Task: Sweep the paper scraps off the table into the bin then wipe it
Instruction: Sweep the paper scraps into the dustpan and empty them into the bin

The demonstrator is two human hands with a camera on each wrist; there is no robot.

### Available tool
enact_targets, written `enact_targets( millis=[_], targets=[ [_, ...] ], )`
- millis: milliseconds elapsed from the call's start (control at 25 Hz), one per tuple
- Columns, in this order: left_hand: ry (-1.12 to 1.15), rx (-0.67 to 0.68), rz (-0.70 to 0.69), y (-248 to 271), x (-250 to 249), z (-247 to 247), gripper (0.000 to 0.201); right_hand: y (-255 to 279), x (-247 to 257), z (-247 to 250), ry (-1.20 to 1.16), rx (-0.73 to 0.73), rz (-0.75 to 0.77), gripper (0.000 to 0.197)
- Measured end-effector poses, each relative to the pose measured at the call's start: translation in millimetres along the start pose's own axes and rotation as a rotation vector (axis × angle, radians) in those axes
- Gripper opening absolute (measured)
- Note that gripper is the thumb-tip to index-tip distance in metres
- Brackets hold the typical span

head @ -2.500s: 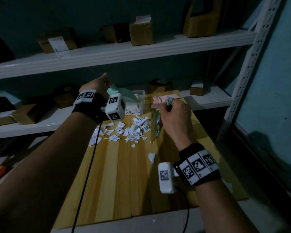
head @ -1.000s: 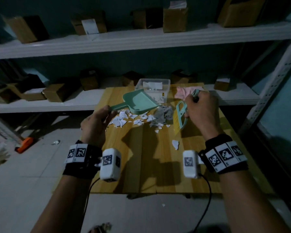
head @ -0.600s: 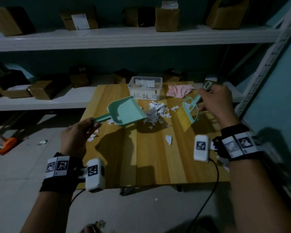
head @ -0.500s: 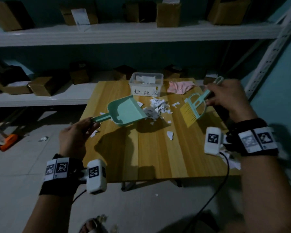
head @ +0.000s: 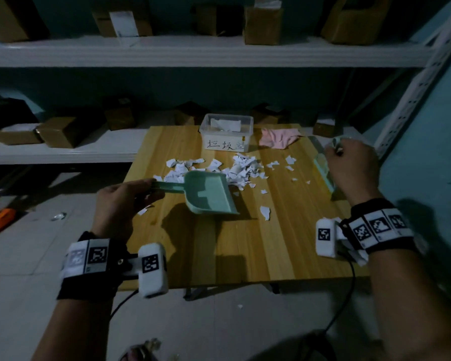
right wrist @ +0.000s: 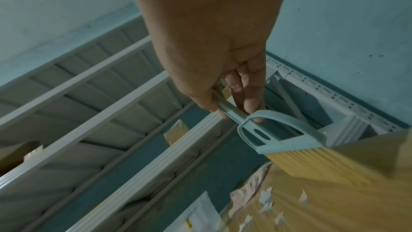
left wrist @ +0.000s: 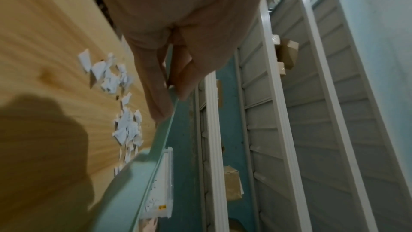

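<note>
Nearest, a mint dustpan (head: 208, 195) is held by its handle in the left hand (head: 120, 201) and a small brush (right wrist: 296, 143) gripped by the right hand (head: 353, 169), while paper scraps (head: 235, 169) lie mid-desk (head: 245, 246) before the labelled bin (head: 226, 135); scraps could be flicked onto the floor by a hasty stroke.

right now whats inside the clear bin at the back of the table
White paper shows through the open top of the bin. Its labelled front wall hides the bottom.

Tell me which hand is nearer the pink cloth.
Right. The right hand is just beside the pink cloth at the table's far right; the left hand is across the table, holding the dustpan.
</note>
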State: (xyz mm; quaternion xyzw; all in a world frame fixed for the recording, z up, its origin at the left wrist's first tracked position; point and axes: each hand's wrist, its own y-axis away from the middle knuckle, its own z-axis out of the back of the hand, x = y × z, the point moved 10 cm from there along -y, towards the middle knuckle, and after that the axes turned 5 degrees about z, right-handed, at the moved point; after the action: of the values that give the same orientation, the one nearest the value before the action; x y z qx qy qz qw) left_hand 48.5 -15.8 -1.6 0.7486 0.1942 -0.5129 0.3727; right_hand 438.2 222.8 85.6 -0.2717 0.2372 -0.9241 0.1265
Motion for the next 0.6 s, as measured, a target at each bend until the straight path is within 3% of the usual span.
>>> enact_targets(
  millis=[400,600],
  targets=[
    [-0.035,-0.072,-0.016,-2.0,-1.9,-10.1,0.008,10.5,69.9,-68.5,0.009,0.216,0.149,0.026],
    [-0.044,-0.065,-0.009,-8.4,3.0,-16.5,0.008,31.9,117.7,-102.7,-0.154,0.406,0.297,0.020]
  ],
)
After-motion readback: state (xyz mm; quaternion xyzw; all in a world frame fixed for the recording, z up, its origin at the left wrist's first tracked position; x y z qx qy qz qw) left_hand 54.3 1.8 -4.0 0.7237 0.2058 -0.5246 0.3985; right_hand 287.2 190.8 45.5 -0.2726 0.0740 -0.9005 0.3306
